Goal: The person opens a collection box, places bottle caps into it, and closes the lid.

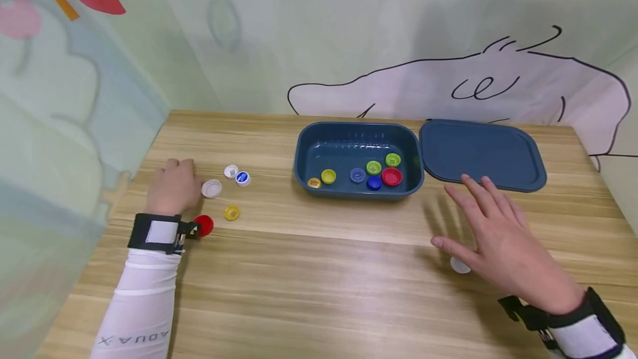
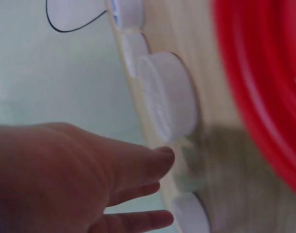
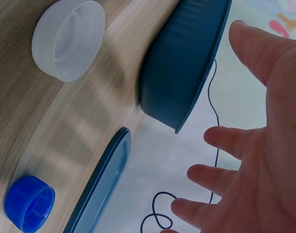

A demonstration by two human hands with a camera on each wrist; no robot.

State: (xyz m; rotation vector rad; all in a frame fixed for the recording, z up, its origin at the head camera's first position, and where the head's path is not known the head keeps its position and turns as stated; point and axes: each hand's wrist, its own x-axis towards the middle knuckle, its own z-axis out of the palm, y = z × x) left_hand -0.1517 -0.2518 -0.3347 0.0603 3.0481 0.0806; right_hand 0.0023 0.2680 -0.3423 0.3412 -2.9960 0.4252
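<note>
My left hand (image 1: 171,187) is low over the left end of the table. In the left wrist view its thumb and fingers reach towards a white bottle cap (image 2: 191,213), with no clear grip on it. Beside that hand lie a larger white cap (image 1: 211,188), a red cap (image 1: 205,226), a yellow cap (image 1: 231,213), a small white cap (image 1: 231,171) and a blue-labelled white cap (image 1: 242,178). My right hand (image 1: 503,237) hovers with fingers spread above a whitish cap (image 1: 459,266). A blue cap (image 3: 29,204) lies nearby, hidden in the head view.
A dark blue box (image 1: 359,194) stands at the table's back middle with several coloured caps inside, among them a red cap (image 1: 391,177) and a yellow cap (image 1: 328,176). Its flat blue lid (image 1: 480,154) lies right of it. A printed curtain (image 1: 319,32) hangs behind.
</note>
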